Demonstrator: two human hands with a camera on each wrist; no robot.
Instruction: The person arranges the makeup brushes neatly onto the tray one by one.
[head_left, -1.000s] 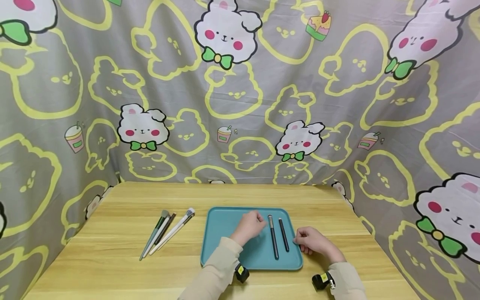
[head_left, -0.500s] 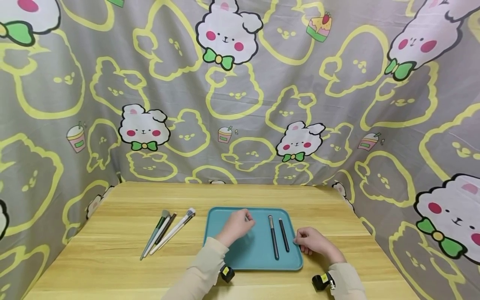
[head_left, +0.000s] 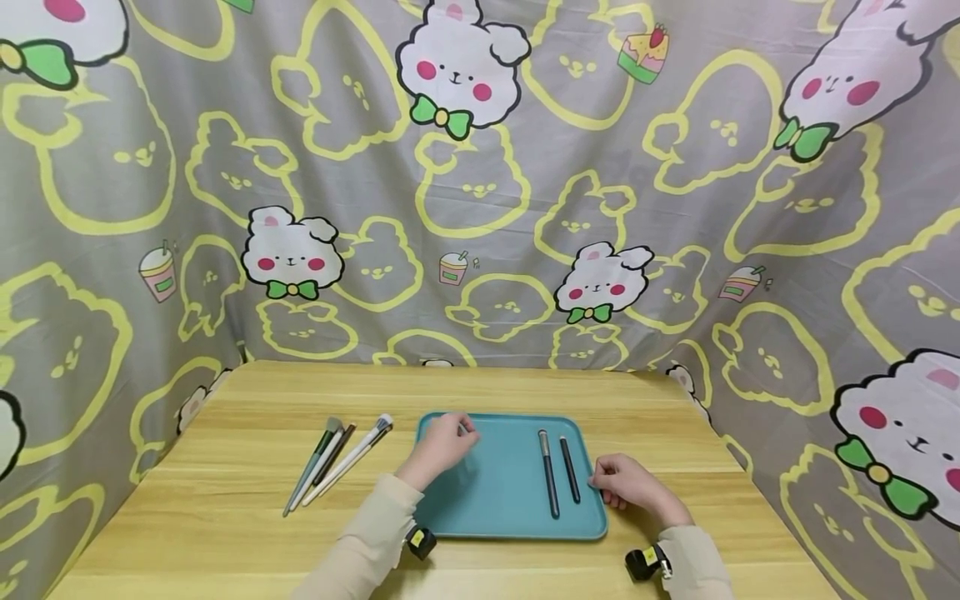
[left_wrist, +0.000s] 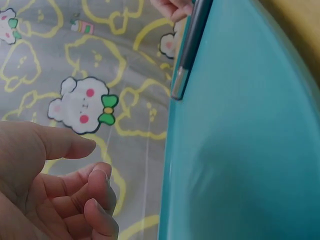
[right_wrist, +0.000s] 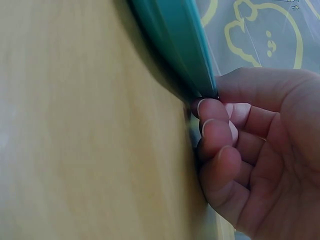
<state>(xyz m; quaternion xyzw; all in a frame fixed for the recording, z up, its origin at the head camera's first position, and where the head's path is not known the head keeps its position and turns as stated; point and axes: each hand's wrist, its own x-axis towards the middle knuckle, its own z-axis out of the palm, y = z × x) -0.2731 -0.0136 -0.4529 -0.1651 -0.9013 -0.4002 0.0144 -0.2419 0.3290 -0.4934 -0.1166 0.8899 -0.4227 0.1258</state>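
A teal tray lies on the table with two dark-handled makeup brushes in its right part, a longer brush and a shorter brush. My right hand pinches the tray's right rim between thumb and fingers; the right wrist view shows the rim in that pinch. Over the tray's left side hovers my left hand, its fingers loosely bent. Nothing shows between thumb and fingertips of this left hand in the left wrist view.
To the left of the tray, several makeup brushes lie in a loose fan on the wooden table, among them a green brush and a white brush. A patterned curtain encloses the table's back and sides.
My left hand has moved left across the tray, away from the two brushes in it. The right hand has stayed at the rim, and the brushes lie as before.
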